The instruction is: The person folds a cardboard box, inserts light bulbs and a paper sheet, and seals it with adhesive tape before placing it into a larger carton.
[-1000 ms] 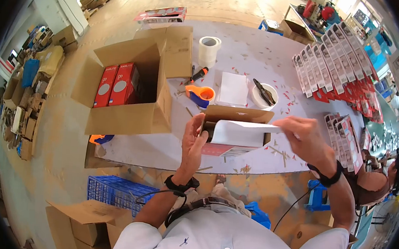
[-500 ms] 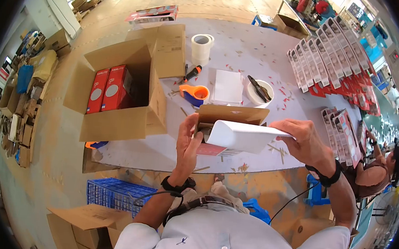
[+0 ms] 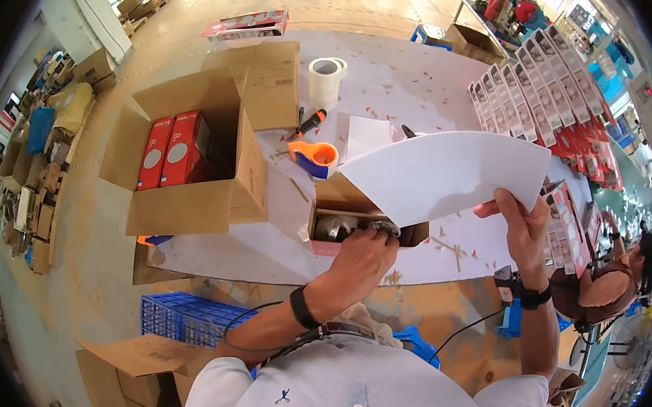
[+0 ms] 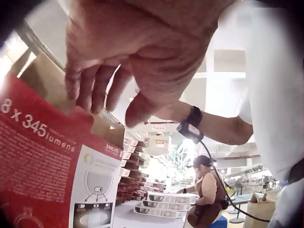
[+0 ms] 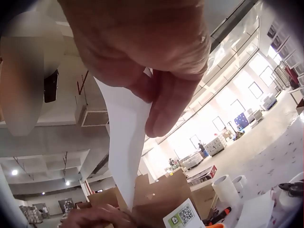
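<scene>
In the head view my right hand (image 3: 524, 231) pinches a large white sheet of paper (image 3: 444, 167) near its right edge, between thumb and fingers. The sheet is raised and bowed, slanting over the table. My left hand (image 3: 360, 261) is over an open small red carton (image 3: 325, 248), its fingers reaching in at the top. Inside sit clear and silvery round items (image 3: 333, 225), partly hidden by the hand. In the left wrist view the left fingers (image 4: 99, 88) hang down at the carton's rim, with the thumb apart; printed text covers the carton's red side (image 4: 40, 161).
A large cardboard box (image 3: 180, 211) holding two red cartons (image 3: 179, 150) stands to the left. Behind are tape rolls (image 3: 324, 85), a cutter knife (image 3: 309, 124), an orange-and-blue tape dispenser (image 3: 316, 155) and a white paper stack (image 3: 368, 134). Packaging stacks (image 3: 557, 84) and another person (image 3: 623, 276) are at right.
The right hand has lifted the white sheet off the carton, up and to the right. My left hand has left the carton's left side and moved over its opening.
</scene>
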`<state>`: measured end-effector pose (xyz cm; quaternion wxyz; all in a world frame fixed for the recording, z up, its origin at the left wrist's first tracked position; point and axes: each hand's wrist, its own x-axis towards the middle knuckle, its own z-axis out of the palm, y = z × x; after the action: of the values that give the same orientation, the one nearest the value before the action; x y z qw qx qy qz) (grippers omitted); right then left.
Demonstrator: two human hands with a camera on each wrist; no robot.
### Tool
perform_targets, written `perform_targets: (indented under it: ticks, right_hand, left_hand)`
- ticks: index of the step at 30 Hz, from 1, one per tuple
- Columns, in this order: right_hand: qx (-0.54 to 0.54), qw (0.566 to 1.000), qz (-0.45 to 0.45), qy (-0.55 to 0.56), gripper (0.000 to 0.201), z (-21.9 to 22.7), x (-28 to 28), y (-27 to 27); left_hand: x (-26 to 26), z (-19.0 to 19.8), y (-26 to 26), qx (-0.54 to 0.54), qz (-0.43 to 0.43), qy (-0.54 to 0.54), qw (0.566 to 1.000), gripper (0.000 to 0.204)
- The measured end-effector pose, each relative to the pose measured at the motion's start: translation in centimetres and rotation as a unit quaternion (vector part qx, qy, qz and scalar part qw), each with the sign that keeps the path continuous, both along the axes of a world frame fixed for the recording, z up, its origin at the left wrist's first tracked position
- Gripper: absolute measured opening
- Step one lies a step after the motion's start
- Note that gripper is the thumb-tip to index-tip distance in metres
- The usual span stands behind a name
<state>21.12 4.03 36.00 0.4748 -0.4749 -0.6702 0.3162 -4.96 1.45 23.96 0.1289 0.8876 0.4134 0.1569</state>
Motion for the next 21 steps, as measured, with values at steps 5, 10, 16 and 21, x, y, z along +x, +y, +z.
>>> perform_targets:
  ticks: [5,10,16,21]
  right_hand:
    - [-0.005,0.999,0.011,0.031,0.019,-1.4,0.9,-0.3]
    - [0.002,0.999,0.0,0.039,0.019,-2.1,1.1,-0.7]
    - [0.01,0.997,-0.01,0.074,0.02,-2.8,1.0,-1.2]
    - [0.012,0.996,-0.02,0.091,0.018,-3.1,1.0,-1.1]
  left_hand:
    - [0.8,0.7,2.5,-0.105,-0.051,0.071,0.991,0.012]
    - [0.9,1.9,1.6,-0.057,-0.02,0.075,0.995,0.015]
    - [-0.4,1.9,-0.7,0.076,0.025,-0.005,0.997,0.024]
    - [3.8,0.3,-0.4,0.042,0.089,-0.041,0.994,0.017]
